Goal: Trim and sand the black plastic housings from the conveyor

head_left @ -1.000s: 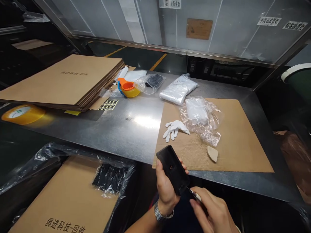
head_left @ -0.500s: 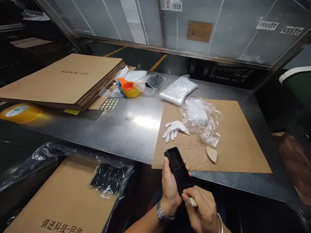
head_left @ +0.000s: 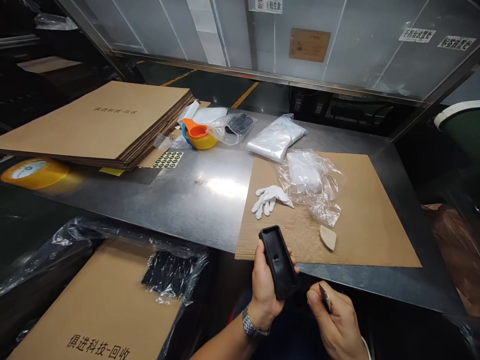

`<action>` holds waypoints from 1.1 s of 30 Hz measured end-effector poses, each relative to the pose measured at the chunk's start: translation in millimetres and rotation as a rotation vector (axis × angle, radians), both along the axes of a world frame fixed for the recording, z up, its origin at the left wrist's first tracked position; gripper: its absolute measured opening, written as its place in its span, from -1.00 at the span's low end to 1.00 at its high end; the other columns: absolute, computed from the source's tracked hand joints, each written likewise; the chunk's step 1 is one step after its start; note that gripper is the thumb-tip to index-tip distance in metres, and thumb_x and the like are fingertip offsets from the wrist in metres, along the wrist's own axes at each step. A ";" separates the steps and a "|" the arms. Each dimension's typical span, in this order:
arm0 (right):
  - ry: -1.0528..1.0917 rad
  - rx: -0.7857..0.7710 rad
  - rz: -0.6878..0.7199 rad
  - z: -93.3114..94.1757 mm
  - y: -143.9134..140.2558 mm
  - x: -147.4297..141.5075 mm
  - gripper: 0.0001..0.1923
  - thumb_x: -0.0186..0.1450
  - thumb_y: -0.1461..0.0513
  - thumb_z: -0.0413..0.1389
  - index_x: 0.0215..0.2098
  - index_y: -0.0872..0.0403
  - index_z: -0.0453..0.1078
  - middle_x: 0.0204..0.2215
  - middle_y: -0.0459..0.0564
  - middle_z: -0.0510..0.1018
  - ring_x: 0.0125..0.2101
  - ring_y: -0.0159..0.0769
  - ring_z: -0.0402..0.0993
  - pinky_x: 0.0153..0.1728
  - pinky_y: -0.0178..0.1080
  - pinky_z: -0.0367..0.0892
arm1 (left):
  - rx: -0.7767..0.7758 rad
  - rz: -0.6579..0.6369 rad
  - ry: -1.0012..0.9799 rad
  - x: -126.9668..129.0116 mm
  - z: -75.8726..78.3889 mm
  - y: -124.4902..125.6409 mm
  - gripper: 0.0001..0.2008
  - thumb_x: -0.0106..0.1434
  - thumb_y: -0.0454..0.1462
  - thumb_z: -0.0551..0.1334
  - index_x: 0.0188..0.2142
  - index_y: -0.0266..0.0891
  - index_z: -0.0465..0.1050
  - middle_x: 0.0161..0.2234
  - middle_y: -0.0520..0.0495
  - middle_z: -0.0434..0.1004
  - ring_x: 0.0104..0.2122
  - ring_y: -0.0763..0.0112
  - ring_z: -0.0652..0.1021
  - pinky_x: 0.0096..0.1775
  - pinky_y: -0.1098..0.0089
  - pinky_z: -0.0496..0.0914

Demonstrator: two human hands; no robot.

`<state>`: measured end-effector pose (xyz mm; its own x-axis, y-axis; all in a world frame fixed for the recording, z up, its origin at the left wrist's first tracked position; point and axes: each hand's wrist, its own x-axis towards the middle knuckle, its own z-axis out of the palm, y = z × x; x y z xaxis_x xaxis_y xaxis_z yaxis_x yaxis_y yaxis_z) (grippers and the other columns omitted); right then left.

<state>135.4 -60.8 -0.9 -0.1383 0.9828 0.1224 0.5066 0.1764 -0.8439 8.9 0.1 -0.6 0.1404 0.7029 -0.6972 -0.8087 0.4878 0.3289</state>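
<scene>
My left hand [head_left: 264, 280] is wrapped round a black hollow rectangular part [head_left: 280, 267], its open side facing up. A small hole shows in the floor of the part. My right hand [head_left: 337, 317] is closed on a small knife [head_left: 325, 298], its short dark blade sticking up past the thumb. A gap separates the knife from the part's lower end. The knife's handle is hidden in the fist. Beyond the hands, a white glove [head_left: 270, 200] and a beige wedge-shaped block [head_left: 327, 238] lie on the cardboard sheet [head_left: 367, 220].
Crumpled clear plastic [head_left: 315, 185] and a white plastic packet [head_left: 276, 137] lie farther back on the metal table [head_left: 195, 210]. Orange and yellow tape holders [head_left: 200, 136] stand by a cardboard stack [head_left: 101, 120]. At lower left is a plastic-lined box [head_left: 112, 295] with bagged black parts [head_left: 168, 272].
My right hand has moved right with the knife, away from the part's lower end. The blade now shows. My left hand has shifted slightly right, turning the part's hollow side more toward me.
</scene>
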 end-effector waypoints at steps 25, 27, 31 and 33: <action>-0.041 -0.006 0.241 11.1 5.6 2.1 -0.85 0.28 0.30 0.02 -0.22 0.11 0.40 -0.55 -0.09 0.43 -0.57 -0.44 0.34 -0.55 -0.40 0.21 | -0.070 -0.333 0.102 3.5 -1.1 -5.9 -0.41 0.14 0.14 0.02 -0.50 -0.39 0.43 -0.66 -0.10 0.44 -0.69 0.45 0.43 -0.59 0.47 0.31; -0.062 -0.014 0.284 13.8 10.4 1.1 -0.86 0.29 0.28 0.02 -0.26 0.10 0.42 -0.55 -0.09 0.44 -0.56 -0.43 0.35 -0.54 -0.39 0.19 | -0.059 -0.354 0.098 5.5 -0.7 -7.7 -0.42 0.14 0.13 0.03 -0.53 -0.39 0.42 -0.68 -0.10 0.43 -0.68 0.46 0.43 -0.58 0.48 0.30; -0.126 -0.013 0.364 20.6 16.5 0.8 -0.78 0.33 0.24 -0.03 -0.35 0.08 0.43 -0.57 -0.10 0.44 -0.55 -0.42 0.35 -0.52 -0.37 0.17 | -0.039 -0.365 0.115 8.3 0.7 -10.1 -0.47 0.13 0.11 0.09 -0.55 -0.36 0.42 -0.65 -0.10 0.45 -0.65 0.46 0.44 -0.54 0.47 0.29; -0.153 -0.003 0.398 22.5 18.1 1.5 -0.74 0.35 0.22 -0.07 -0.39 0.07 0.42 -0.59 -0.11 0.42 -0.56 -0.43 0.33 -0.52 -0.37 0.16 | -0.047 -0.373 0.121 9.1 0.8 -11.2 -0.47 0.11 0.11 0.11 -0.55 -0.36 0.42 -0.63 -0.09 0.46 -0.64 0.47 0.44 -0.52 0.47 0.29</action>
<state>136.9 -42.6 21.6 -0.5238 0.8491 0.0685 0.5184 0.3815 -0.7653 18.0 -11.0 0.3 0.2947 0.5860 -0.7549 -0.5299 0.7575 0.3812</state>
